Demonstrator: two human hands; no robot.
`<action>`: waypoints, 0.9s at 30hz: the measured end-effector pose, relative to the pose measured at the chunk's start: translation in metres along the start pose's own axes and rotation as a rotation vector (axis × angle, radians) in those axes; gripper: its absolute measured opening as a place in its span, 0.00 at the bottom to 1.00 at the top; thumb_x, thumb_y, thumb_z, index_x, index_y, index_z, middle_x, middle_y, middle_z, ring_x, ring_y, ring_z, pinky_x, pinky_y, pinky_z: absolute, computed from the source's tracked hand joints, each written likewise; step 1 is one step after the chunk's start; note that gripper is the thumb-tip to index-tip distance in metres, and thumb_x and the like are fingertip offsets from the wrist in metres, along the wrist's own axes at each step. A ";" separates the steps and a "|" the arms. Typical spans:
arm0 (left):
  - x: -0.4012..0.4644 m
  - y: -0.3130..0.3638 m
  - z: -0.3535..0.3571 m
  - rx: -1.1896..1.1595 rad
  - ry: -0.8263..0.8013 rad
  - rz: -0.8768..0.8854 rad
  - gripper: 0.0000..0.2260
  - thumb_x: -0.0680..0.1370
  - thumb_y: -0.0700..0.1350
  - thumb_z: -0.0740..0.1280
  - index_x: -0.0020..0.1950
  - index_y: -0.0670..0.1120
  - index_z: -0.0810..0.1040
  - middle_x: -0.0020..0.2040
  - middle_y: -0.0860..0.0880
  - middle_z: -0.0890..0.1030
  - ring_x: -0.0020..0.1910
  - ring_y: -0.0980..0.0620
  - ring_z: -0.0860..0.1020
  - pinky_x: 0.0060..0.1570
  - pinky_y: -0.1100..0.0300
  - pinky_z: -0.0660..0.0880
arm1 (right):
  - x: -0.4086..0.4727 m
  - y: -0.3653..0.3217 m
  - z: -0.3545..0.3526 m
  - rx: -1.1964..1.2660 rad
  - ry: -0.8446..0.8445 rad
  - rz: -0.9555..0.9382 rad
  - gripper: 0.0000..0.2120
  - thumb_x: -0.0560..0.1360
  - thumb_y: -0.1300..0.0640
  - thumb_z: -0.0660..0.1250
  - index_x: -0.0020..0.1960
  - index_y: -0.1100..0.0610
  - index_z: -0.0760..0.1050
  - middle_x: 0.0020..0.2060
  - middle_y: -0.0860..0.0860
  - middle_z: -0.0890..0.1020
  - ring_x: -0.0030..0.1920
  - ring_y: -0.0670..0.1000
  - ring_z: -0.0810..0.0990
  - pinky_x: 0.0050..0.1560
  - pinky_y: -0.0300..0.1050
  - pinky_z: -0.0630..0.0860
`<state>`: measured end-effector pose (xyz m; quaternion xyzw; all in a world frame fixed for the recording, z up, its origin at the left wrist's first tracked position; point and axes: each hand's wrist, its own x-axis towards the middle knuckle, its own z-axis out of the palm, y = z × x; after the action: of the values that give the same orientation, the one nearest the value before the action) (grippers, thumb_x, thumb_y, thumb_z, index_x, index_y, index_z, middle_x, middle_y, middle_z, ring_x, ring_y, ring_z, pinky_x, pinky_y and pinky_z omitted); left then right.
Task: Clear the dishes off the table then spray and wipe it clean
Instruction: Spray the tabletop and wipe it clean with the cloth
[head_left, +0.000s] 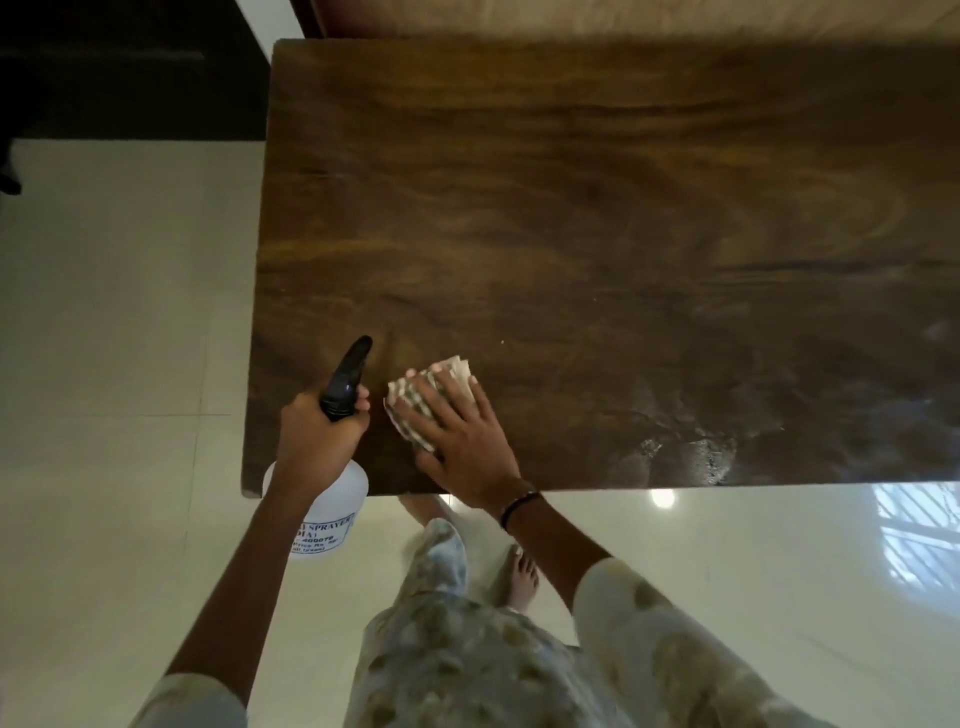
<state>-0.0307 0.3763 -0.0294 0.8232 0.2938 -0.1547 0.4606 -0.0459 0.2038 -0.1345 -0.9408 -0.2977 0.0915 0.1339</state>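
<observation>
A dark wooden table (597, 223) fills the upper middle of the head view, with no dishes on it. My left hand (317, 436) grips the neck of a white spray bottle (324, 512) with a black nozzle, held at the table's near left corner, nozzle pointing over the top. My right hand (457, 441) lies flat, pressing a folded checked cloth (415, 395) onto the tabletop just right of the nozzle. Wet, shiny patches show on the table near its front right edge.
Glossy pale floor tiles (114, 322) surround the table on the left and front. A cushioned seat (623, 21) runs along the table's far side. Dark furniture (104, 67) stands at the upper left. My bare feet are below the near edge.
</observation>
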 end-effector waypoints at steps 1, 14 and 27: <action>-0.003 -0.002 0.002 0.003 0.000 -0.003 0.11 0.73 0.35 0.68 0.42 0.53 0.80 0.44 0.42 0.83 0.34 0.48 0.75 0.44 0.51 0.74 | -0.012 0.014 -0.002 -0.053 -0.018 -0.112 0.29 0.77 0.45 0.56 0.77 0.46 0.58 0.77 0.52 0.61 0.78 0.57 0.54 0.76 0.62 0.55; -0.028 -0.021 -0.013 -0.110 0.069 -0.008 0.13 0.71 0.34 0.67 0.41 0.54 0.80 0.41 0.49 0.82 0.38 0.49 0.76 0.44 0.53 0.73 | -0.097 0.078 -0.022 0.081 0.165 0.751 0.29 0.80 0.43 0.48 0.80 0.48 0.51 0.79 0.53 0.52 0.79 0.58 0.45 0.76 0.65 0.50; -0.005 -0.059 -0.101 -0.096 0.180 0.075 0.11 0.70 0.31 0.65 0.47 0.45 0.79 0.40 0.53 0.80 0.32 0.53 0.74 0.41 0.58 0.70 | 0.069 -0.115 0.023 0.120 0.042 0.179 0.29 0.76 0.46 0.54 0.76 0.48 0.62 0.77 0.53 0.62 0.78 0.59 0.56 0.73 0.67 0.57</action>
<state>-0.0733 0.4836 -0.0128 0.8212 0.3100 -0.0485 0.4767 -0.0583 0.3394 -0.1277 -0.9556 -0.2036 0.1010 0.1876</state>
